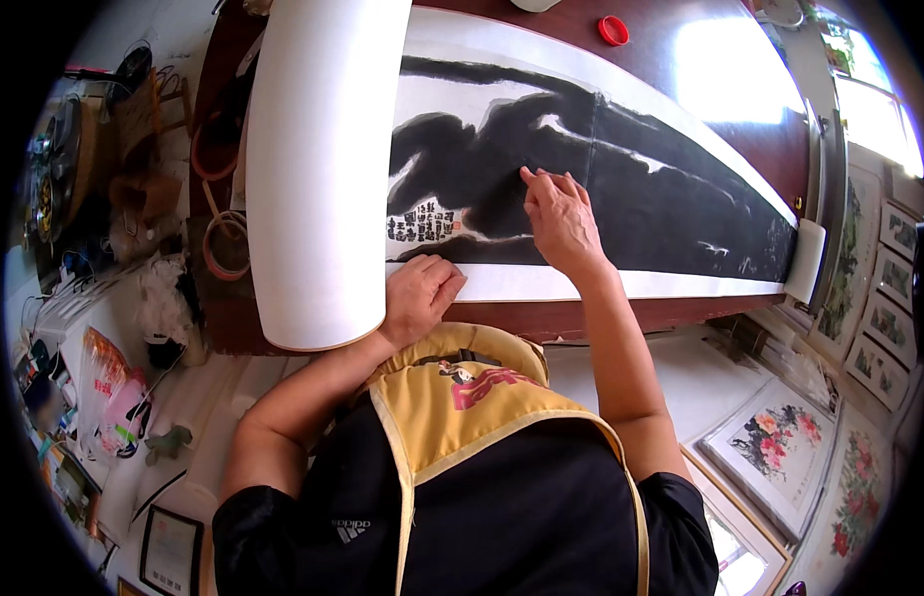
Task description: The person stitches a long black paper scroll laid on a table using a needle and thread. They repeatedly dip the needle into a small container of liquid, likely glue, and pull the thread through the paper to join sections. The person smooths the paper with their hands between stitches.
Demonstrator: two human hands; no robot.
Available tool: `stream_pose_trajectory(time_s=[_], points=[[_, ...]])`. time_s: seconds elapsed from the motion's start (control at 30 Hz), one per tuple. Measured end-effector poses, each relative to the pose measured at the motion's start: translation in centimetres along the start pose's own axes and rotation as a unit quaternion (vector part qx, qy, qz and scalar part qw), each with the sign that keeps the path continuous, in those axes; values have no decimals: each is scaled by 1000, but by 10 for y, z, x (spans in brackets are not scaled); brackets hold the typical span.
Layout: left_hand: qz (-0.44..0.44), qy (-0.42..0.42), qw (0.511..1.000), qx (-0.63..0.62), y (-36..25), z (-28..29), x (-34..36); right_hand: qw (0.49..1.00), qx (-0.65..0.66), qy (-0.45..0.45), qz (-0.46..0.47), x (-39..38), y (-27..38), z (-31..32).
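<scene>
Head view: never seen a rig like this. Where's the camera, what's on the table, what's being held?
There is no robot here, just a person's bare hands. The picture comes from the left of two wide fisheye cameras worn on the head, looking down, so straight edges bend toward the rim.

On the reddish-brown table lies a long ink painting, mostly black with white borders. A large white paper roll covers its left end, and a small round red thing sits beyond it.

The left hand rests by the lower border, near the roll. The right hand is over the black area, index finger outstretched. Neither visibly grips anything, though the undersides are hidden.
</scene>
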State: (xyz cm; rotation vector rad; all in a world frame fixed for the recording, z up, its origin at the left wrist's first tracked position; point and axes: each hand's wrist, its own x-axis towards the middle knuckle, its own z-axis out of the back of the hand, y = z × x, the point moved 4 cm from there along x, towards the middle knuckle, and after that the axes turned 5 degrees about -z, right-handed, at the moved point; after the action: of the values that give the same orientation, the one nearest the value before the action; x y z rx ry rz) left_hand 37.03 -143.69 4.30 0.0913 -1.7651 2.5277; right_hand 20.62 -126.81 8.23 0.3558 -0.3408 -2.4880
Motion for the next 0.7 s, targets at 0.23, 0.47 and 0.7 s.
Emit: stream_pose_trajectory(time_s=[0.23, 0.47, 0.7], points=[[12, 27, 1000, 1, -3, 1, 2, 998, -46, -27, -19, -3, 1, -13], [5, 7, 1000, 0, -1, 1, 1, 964, 233, -104, -71, -2, -19, 7], [12, 15, 1000, -3, -1, 0, 1, 997, 40, -64, -26, -10, 7, -7]])
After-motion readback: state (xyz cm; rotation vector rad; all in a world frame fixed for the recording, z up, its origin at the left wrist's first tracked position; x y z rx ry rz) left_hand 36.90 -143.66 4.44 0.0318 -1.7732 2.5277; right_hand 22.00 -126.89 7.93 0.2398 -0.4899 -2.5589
